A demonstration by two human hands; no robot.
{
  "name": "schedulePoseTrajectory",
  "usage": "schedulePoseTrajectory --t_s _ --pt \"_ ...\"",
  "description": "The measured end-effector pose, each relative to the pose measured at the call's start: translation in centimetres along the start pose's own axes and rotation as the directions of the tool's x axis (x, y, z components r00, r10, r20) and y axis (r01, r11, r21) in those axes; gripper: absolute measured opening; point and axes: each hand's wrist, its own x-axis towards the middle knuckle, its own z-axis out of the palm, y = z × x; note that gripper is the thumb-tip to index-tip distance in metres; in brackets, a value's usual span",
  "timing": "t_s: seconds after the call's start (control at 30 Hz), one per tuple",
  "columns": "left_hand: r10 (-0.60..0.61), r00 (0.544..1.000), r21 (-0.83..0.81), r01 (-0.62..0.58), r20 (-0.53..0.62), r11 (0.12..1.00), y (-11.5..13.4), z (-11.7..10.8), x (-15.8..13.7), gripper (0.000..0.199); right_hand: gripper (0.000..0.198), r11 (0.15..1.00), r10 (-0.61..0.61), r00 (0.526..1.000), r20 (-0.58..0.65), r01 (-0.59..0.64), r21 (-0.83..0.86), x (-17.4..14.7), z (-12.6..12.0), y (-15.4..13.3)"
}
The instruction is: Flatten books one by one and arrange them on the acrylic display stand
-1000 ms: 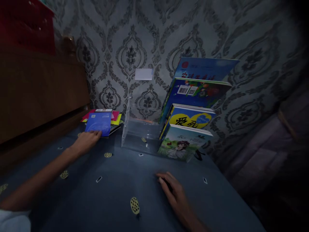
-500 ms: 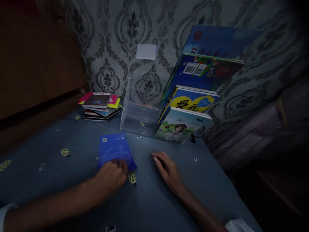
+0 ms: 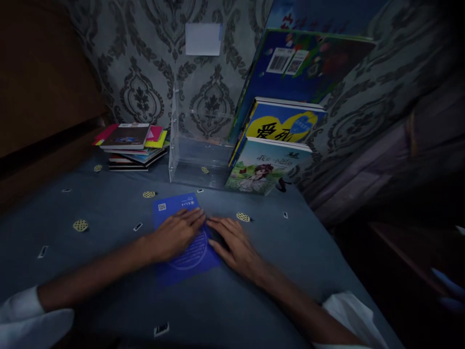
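Observation:
A thin blue booklet with a QR code and a white printed circle lies flat on the patterned cloth in front of me. My left hand rests on its upper middle, fingers stretched out and covering part of the print. At the booklet's right edge is my right hand, its fingers extended and the thumb apart. The fingertips of both hands nearly meet near that edge. Neither hand grips anything that I can see.
A clear acrylic stand holds several upright books, with a green-blue picture book in front. Left of it sits a stack of books. A white card appears above the stand. The blue-grey cloth has pineapple prints.
The booklet has come nearer to me and now lies flat. My left hand has opened from a curled shape and spread on it. My right hand has moved left to its edge.

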Motion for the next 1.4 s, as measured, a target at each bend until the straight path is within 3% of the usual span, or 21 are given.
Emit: schedulePoseTrajectory --t_s 0.13,0.27,0.4,0.5,0.7,0.83,0.97,1.03,1.17,1.27,1.4 --pt "-0.162 0.986 0.043 0.163 -0.028 0.986 -4.1 0.0 1.2 0.043 0.038 0.998 -0.039 0.997 0.061 0.042 -0.051 0.0 0.0 -0.3" --pt "-0.236 0.971 0.073 0.237 -0.024 0.969 -5.7 -1.3 0.9 0.041 0.037 0.992 -0.047 0.995 0.089 0.057 -0.109 -0.4 0.2 -1.8" --pt "-0.272 0.962 0.208 0.263 0.015 0.942 -5.4 -2.5 0.3 0.034 0.053 0.98 -0.168 0.963 0.211 0.186 -0.072 -0.8 0.4 -4.2" --pt "-0.319 0.947 0.308 0.293 0.035 0.905 -4.8 -3.3 0.1 0.03 0.052 0.974 -0.197 0.948 0.249 0.218 -0.06 -0.9 0.3 -5.0" --pt "-0.417 0.899 0.352 0.351 0.134 0.868 -3.4 -4.7 -0.8 0.027 0.029 0.95 -0.161 0.969 0.187 0.204 -0.238 -0.8 -0.8 -1.0" --pt "-0.415 0.899 0.305 0.358 0.144 0.882 -1.8 -5.0 -2.0 0.025 0.029 0.931 -0.066 0.99 0.125 0.106 -0.348 -1.1 -1.9 1.9" --pt "-0.434 0.874 0.235 0.384 0.221 0.893 -0.8 -4.9 -2.8 0.026 0.031 0.949 -0.035 0.997 0.072 0.056 -0.312 -2.0 -1.9 -0.3" --pt "-0.425 0.884 0.224 0.382 0.194 0.896 -0.7 -4.7 -2.9 0.025 0.038 0.973 -0.078 0.99 0.121 0.102 -0.209 -2.6 -1.4 -3.1" --pt "-0.3 0.952 0.173 0.286 0.057 0.942 -1.4 -3.5 -3.0 0.024 0.048 0.978 -0.177 0.922 0.346 0.206 -0.047 -2.9 -0.5 -7.5" --pt "-0.236 0.972 0.116 0.235 -0.001 0.965 -2.3 -2.5 -3.2 0.027 0.042 0.985 -0.118 0.914 0.387 0.156 -0.068 -2.4 -0.7 -7.7" --pt "-0.218 0.973 0.127 0.226 -0.074 0.966 -3.5 -1.5 -3.4 0.031 0.037 0.987 -0.06 0.927 0.369 0.112 -0.12 -1.5 -1.4 -5.6"
